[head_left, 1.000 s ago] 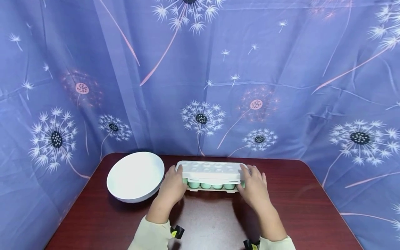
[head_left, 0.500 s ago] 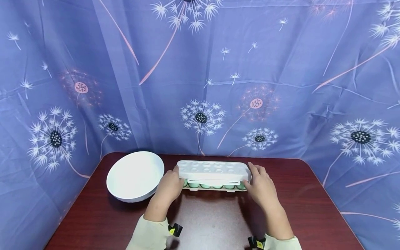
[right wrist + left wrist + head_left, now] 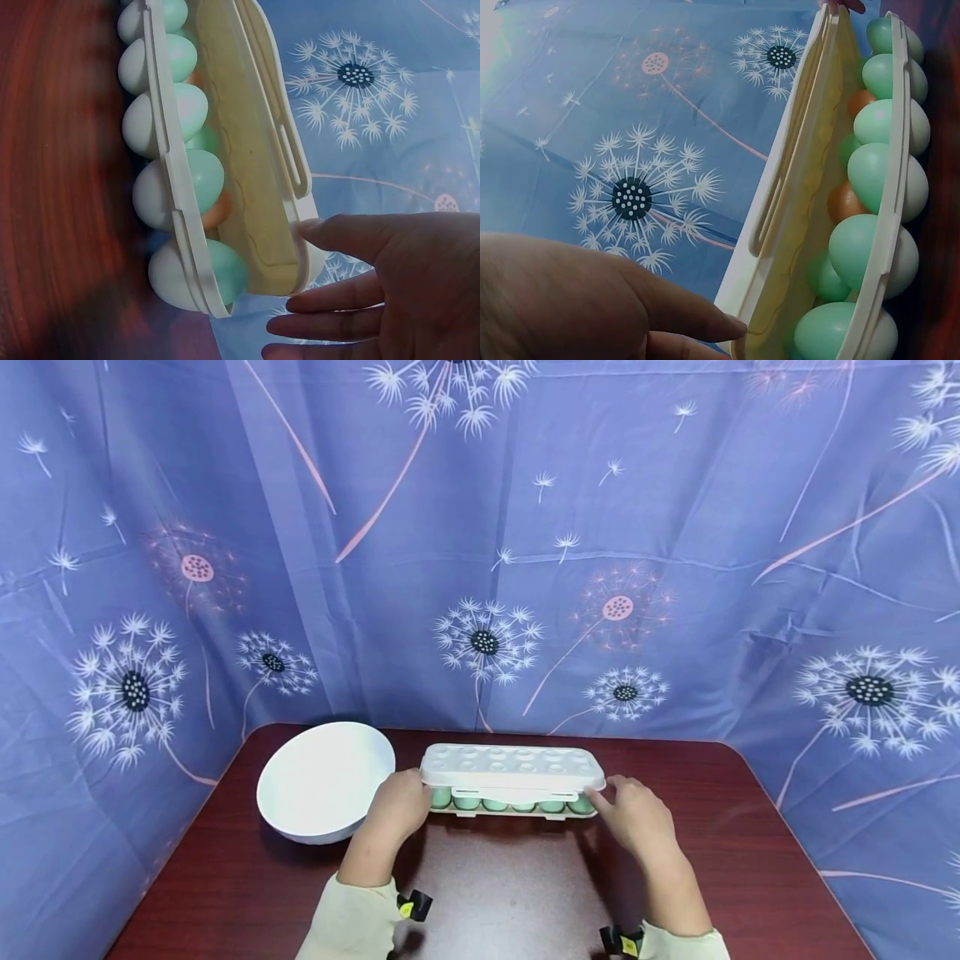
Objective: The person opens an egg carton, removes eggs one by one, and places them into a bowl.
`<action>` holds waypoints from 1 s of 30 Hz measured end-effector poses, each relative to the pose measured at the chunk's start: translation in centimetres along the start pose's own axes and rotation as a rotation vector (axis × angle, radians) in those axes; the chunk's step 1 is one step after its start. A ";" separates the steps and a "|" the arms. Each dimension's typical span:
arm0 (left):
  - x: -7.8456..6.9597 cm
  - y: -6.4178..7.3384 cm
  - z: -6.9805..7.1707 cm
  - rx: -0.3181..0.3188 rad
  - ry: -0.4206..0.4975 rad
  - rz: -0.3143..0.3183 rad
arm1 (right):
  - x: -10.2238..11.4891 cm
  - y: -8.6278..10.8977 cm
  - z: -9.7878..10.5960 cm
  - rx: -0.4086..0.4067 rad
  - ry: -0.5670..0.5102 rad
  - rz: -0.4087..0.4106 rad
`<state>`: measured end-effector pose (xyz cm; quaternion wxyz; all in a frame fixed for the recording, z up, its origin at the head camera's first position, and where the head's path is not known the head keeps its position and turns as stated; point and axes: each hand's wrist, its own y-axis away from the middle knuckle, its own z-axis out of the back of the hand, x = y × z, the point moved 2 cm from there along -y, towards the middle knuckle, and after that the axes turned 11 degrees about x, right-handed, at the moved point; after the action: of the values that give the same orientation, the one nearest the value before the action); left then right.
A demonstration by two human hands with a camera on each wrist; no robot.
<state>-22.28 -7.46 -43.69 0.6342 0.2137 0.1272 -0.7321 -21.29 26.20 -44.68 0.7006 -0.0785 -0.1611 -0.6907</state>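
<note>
An egg box [image 3: 513,781] lies across the back of the table, its white lid [image 3: 513,766] tilted partly up over the tray [image 3: 553,816]. Green eggs [image 3: 855,247] line the front row; brown ones [image 3: 845,202] show behind them in the wrist views. My left hand [image 3: 397,806] is at the lid's left end, its thumb and a finger pinching the rim in the left wrist view. At the other end my right hand [image 3: 637,818] touches the lid's rim with the thumb, while its other fingers [image 3: 337,294] extend straight beside the corner.
A large white bowl [image 3: 326,782] stands left of the egg box, close to my left hand. The dark red-brown table [image 3: 510,893] reaches back to a blue curtain [image 3: 480,543] with a dandelion pattern.
Both hands have slid outward and down along the lid's ends, the right one further to the right. The lid remains tilted partly up. The bowl has not moved.
</note>
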 end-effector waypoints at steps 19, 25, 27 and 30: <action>0.8 -0.6 0.4 0.018 0.124 -0.003 | -0.4 -0.6 0.2 0.007 -0.257 0.009; 1.4 -1.1 0.3 0.005 0.200 0.020 | -0.6 -0.5 0.4 0.017 -0.332 -0.002; 1.5 -1.2 0.2 -0.028 0.215 0.018 | -0.6 -0.5 0.4 0.015 -0.342 -0.006; 1.6 -1.3 0.1 -0.082 0.221 0.008 | -0.6 -0.6 0.3 0.010 -0.359 -0.010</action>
<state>-23.76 -8.66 -44.42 0.6274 0.2673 0.2254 -0.6958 -21.89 26.83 -44.61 0.6577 -0.1963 -0.2871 -0.6682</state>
